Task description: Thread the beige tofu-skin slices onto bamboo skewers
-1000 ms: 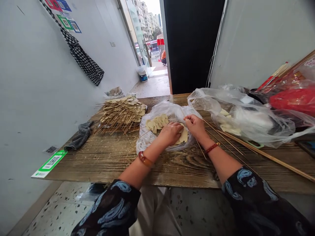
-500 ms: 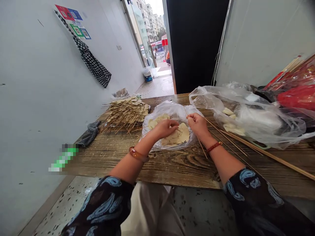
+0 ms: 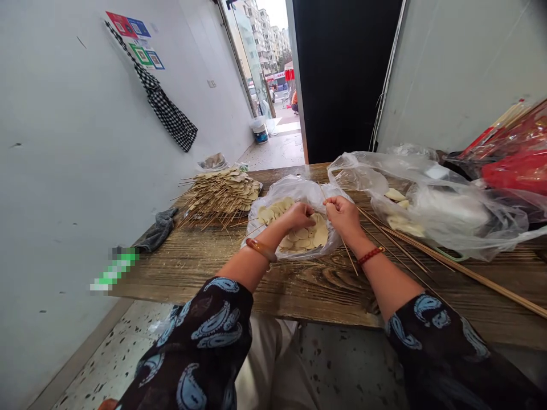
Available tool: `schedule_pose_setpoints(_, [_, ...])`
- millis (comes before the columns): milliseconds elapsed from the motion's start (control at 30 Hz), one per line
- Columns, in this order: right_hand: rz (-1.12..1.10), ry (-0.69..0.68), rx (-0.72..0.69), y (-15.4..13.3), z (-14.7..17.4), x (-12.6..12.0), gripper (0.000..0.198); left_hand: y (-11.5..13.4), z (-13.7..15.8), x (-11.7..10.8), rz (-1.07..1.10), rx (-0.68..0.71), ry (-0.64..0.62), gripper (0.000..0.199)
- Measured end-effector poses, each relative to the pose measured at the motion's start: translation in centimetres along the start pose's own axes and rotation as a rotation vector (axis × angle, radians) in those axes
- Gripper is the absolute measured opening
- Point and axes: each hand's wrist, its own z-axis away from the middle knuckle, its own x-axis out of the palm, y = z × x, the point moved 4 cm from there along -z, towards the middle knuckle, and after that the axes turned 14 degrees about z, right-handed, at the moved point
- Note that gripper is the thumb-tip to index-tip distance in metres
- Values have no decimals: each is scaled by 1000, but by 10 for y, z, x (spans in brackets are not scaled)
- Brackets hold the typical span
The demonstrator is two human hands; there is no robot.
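My right hand (image 3: 343, 216) is closed in a pinch around a thin bamboo skewer (image 3: 350, 257). The skewer's upper end shows above the fingers and its lower end points down toward the table. Just left of it, my left hand (image 3: 300, 216) reaches over a pile of pale, thin, rounded slices (image 3: 299, 240). Its fingers are curled together at the edge of a large slice (image 3: 320, 229) and seem to pinch it; the fingertips are partly hidden. The slices lie in an opened clear plastic bag (image 3: 290, 185) on the wooden table.
A stack of skewered slices (image 3: 224, 196) stands at the left, with a dark cloth (image 3: 160, 230) beside it. Loose bamboo skewers (image 3: 470, 270) lie on the wooden table (image 3: 316, 296) at right. Behind them are a clear bag (image 3: 453, 205) and red packaging (image 3: 519, 168).
My left hand has moved slightly right and up across the slices, its fingers now more curled near the large slice. My right hand holds the skewer in nearly the same spot.
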Motion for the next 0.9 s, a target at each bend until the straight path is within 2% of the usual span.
schedule_pose_setpoints(267, [-23, 12, 13, 0, -1, -4, 25, 32, 22, -21, 407, -100, 5, 6])
schedule_pose_setpoints(467, [-39, 15, 19, -1, -1, -4, 24, 32, 36, -33, 631, -139, 15, 19])
schedule_pose_setpoints(567, [-49, 12, 25, 0, 0, -4, 25, 18, 42, -31, 595, -146, 14, 20])
schedule_pose_setpoints(700, [-66, 1, 36, 2, 1, -3, 26, 2, 44, -28, 364, -103, 71, 4])
schedule_pose_setpoints(800, [-77, -7, 42, 3, 1, -3, 26, 0, 42, -26, 253, -58, 102, 5])
schedule_pose_setpoints(900, [-85, -12, 50, 2, 1, -4, 26, 5, 42, -26, 280, -51, 92, 8])
